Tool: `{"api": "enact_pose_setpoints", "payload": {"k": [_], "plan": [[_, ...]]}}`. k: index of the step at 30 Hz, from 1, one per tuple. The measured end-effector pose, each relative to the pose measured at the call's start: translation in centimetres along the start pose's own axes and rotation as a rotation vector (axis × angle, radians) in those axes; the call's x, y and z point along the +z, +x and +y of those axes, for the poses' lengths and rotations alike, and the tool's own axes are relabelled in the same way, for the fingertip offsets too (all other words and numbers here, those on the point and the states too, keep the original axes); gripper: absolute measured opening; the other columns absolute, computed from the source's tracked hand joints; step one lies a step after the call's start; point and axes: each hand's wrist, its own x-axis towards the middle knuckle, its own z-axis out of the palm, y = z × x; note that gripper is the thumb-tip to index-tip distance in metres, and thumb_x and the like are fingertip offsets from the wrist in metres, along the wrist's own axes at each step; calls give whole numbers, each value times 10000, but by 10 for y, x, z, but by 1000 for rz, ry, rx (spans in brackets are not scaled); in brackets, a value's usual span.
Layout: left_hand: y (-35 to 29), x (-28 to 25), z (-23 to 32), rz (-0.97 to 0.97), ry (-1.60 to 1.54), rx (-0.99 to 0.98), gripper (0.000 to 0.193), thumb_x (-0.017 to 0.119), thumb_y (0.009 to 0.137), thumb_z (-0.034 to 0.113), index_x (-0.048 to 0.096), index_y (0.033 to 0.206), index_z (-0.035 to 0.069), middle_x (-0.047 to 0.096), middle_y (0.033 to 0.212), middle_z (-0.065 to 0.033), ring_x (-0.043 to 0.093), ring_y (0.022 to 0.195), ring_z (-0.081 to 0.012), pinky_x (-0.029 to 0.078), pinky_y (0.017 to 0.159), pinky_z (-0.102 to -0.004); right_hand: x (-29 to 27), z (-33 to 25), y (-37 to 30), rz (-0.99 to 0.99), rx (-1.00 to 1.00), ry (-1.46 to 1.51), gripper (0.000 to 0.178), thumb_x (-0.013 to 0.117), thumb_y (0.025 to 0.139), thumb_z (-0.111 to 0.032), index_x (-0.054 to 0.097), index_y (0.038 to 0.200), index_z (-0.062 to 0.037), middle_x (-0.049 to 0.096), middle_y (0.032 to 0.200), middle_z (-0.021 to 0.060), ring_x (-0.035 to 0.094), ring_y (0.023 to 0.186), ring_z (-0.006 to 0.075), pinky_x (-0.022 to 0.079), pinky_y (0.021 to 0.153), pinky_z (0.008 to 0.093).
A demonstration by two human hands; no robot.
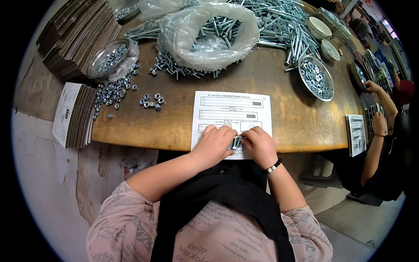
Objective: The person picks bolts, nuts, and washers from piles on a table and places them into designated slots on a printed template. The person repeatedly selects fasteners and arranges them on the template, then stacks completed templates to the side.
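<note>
Handling bolts (236,142), apparently, over card (229,114)

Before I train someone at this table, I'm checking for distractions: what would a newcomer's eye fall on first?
The big translucent plastic bag at the far middle of the table would probably catch the eye first, with long bolts heaped to its right. Next come the left hand and right hand, close together over small metal pieces on a white printed sheet at the table's near edge.
</note>
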Motion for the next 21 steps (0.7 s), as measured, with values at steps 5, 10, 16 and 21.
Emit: {"api": "enact_pose_setpoints", "payload": {"k": [5,10,16,21], "plan": [[1,5,-1,27,0,19,451,733,635,153,499,1015,85,553,937,-77,532,895,-252,340,829,-362,4,1,2,38,-30,39,59,648,726,-135,638,780,-115,552,742,72,559,683,272,464,583,362],[-1,6,-3,49,-12,29,452,733,635,156,497,1015,89,552,929,-75,530,866,-255,338,828,-362,7,1,3,33,-11,31,53,647,729,-141,648,778,-124,554,734,67,560,680,267,463,579,355],[2,6,-2,34,7,23,460,734,644,176,493,1022,73,543,964,-87,523,893,-258,333,845,-365,3,2,5,-16,-10,35,89,643,741,-160,646,824,-126,567,766,69,569,700,263,467,597,353],[6,-18,-2,101,-61,-14,481,752,635,223,508,1015,56,541,954,-71,544,842,-217,340,854,-359,-31,19,41,-67,50,62,196,633,770,-186,623,954,-118,583,827,86,579,730,270,469,644,361]]}}
